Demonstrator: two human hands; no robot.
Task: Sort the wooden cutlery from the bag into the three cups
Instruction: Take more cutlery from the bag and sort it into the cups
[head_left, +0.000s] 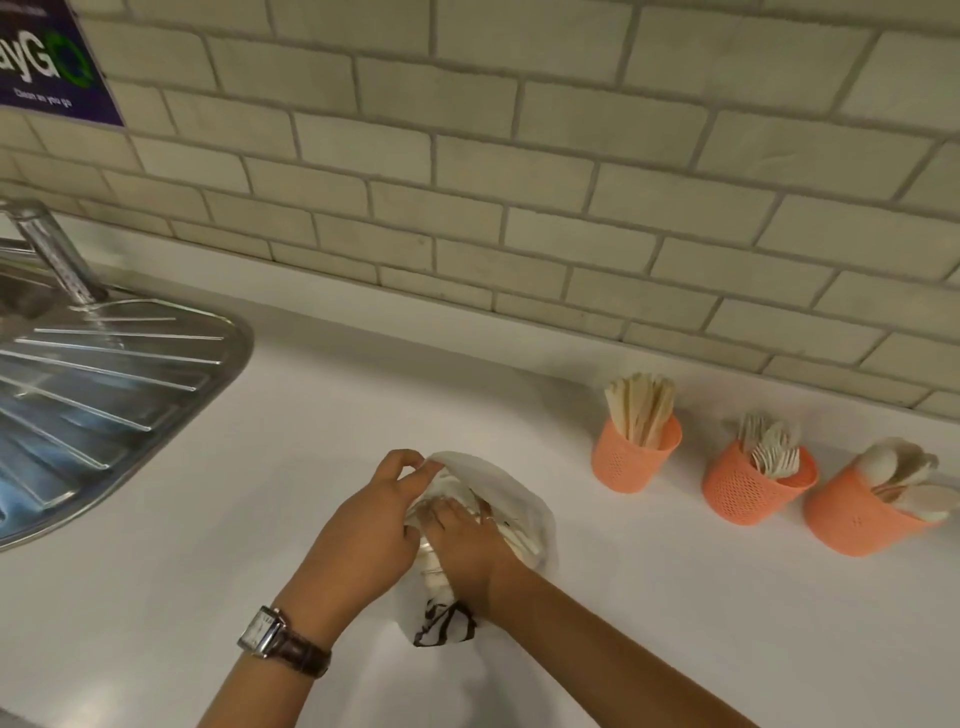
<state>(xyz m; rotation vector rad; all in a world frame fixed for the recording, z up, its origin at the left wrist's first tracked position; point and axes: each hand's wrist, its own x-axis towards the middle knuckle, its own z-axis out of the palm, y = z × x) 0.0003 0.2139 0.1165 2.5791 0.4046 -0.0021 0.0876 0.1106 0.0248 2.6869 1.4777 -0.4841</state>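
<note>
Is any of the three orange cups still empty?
No, the left cup holds flat wooden pieces, the middle cup forks and the right cup spoons.

A wall of pale grey-beige rectangular tiles (519, 156), laid brick-fashion with lighter grout, runs along the back. High in the left corner a dark purple printed poster (52, 67) is fixed to it, its white and green lettering cut off by the edge. Below the tiles a smooth white tabletop (675, 623) meets the wall at a low white upstand (415, 322). Set into it on the left is a shiny ribbed stainless-steel draining board (104, 389) with a rounded corner. A chrome tap column (57, 249) rises at its far side. The light is soft and warm.
</note>
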